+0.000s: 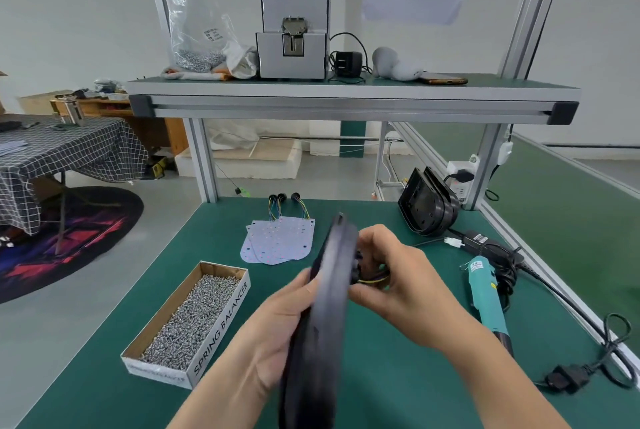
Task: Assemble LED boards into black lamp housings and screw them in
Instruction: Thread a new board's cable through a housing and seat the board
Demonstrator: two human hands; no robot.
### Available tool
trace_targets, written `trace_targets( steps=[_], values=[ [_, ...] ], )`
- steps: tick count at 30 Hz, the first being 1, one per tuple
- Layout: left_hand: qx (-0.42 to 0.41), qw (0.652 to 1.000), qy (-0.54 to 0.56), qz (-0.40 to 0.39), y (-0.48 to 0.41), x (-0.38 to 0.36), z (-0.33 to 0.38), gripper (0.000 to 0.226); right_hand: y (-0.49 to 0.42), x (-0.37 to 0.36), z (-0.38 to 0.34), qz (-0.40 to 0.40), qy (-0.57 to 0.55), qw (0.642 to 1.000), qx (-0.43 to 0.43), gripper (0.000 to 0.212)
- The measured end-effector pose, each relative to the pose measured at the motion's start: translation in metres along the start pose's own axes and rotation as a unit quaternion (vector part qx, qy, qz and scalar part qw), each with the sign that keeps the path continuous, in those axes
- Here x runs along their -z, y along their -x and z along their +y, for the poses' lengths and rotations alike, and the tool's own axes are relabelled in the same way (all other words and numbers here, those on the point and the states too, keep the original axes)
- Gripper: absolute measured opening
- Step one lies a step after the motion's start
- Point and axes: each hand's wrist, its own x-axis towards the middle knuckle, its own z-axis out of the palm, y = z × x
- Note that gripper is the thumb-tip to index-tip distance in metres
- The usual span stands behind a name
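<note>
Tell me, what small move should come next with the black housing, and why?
Probably finish seating the wires at the back of the black housing. The left hand holds it on edge above the table, the right hand pinches the yellow wires beside it, and the screwdriver lies untouched, so screwing seems too early.

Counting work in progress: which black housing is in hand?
The edge-on housing, held by left hand and right hand; the other housings stand stacked at back right.
</note>
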Motion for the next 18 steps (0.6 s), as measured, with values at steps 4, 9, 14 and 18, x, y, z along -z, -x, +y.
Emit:
trace_targets(
  steps=[4,9,14,18],
  values=[
    [-0.200,0.968,-0.148,0.005,-0.007,0.004,0.013,0.033,0.008,0.016,0.009,-0.008,-0.004,1.000,-0.009,0.065],
    [-0.327,0.877,-0.351,0.001,-0.005,0.009,0.023,0.021,0.009,0.032,-0.002,-0.034,-0.203,0.963,-0.175,0.031],
    [-0.342,0.828,-0.438,-0.073,-0.001,0.003,0.015,0.028,0.003,0.028,-0.014,-0.218,-0.058,0.962,-0.155,0.053],
    [-0.349,0.830,-0.431,-0.066,0.003,0.004,0.015,0.020,0.015,0.023,-0.018,-0.158,-0.075,0.978,-0.115,0.048]
  ],
)
